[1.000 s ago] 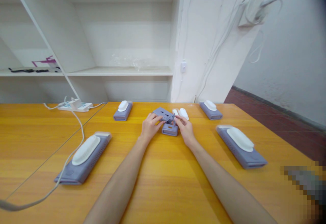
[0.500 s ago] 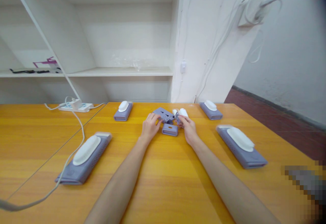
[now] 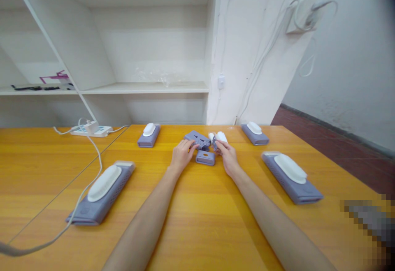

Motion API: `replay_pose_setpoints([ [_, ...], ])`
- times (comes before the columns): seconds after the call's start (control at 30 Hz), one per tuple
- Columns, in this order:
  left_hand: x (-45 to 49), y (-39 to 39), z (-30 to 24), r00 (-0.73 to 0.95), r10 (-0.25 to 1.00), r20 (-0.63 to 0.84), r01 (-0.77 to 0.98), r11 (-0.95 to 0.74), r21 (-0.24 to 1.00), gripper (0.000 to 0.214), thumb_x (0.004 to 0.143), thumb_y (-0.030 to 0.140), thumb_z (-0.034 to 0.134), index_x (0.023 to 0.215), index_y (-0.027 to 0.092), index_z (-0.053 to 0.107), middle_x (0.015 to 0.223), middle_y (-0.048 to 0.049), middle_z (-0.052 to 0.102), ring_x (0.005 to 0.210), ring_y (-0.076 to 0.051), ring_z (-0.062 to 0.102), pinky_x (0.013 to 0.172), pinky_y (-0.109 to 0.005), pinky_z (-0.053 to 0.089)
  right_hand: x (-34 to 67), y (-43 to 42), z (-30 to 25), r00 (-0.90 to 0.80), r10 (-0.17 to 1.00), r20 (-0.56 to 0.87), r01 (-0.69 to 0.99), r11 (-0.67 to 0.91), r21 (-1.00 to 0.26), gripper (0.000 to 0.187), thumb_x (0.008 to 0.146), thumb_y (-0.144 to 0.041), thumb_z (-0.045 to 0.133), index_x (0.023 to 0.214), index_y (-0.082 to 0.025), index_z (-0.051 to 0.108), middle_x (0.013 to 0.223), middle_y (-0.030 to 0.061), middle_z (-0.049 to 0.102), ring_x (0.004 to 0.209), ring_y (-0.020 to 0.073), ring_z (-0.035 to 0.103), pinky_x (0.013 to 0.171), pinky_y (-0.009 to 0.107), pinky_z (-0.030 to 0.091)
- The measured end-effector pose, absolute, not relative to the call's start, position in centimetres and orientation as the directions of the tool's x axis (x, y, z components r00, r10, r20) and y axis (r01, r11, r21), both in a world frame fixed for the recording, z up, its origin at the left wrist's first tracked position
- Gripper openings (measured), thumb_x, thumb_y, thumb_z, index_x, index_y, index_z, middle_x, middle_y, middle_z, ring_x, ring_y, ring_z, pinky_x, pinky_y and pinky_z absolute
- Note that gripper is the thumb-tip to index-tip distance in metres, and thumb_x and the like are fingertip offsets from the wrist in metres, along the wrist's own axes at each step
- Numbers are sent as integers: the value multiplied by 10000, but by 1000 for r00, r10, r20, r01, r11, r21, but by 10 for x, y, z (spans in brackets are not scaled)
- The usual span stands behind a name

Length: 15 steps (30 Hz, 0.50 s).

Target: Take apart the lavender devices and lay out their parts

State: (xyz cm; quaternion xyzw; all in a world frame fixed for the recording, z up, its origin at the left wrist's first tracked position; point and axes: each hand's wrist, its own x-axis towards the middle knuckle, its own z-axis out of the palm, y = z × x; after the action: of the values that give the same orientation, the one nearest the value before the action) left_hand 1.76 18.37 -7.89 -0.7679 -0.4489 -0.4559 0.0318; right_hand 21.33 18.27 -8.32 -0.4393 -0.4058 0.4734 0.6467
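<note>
My left hand [image 3: 182,156] is closed with its fingertips on the near edge of a purple-grey plastic panel [image 3: 195,136] that has dark slots in it. My right hand [image 3: 227,156] pinches a small grey part [image 3: 214,142], too small to name closely, just right of the panel. Between the two hands, a short purple-grey plastic end piece [image 3: 205,158] with an oval hole on top rests on the table. Behind my right fingers lies a white rounded piece [image 3: 221,136], partly covered by them.
Purple-grey cases with white oval tops lie around: near left [image 3: 103,193], far left [image 3: 149,134], far right [image 3: 254,133] and near right [image 3: 291,176]. A power strip [image 3: 95,130] stands at the back left, its cable [image 3: 100,160] crossing the near-left case. White shelves [image 3: 145,88] rise behind.
Both hands stay almost where they were, on the same parts. The whole view has shifted very slightly; nothing has visibly been picked up or let go.
</note>
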Motion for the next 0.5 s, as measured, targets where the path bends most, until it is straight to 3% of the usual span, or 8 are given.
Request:
replay_pose_setpoints([
  [0.5,17,182,-78,130,740,660,787,-482,386,291,929,381,388,835,202,597,816,-68,653,767,-178,594,681,-261,385,213,179,-82,204,971,126,-233,173,-957,443,612,-391,723,987,-158,680,899,68,707,839,203,623,658,281,441],
])
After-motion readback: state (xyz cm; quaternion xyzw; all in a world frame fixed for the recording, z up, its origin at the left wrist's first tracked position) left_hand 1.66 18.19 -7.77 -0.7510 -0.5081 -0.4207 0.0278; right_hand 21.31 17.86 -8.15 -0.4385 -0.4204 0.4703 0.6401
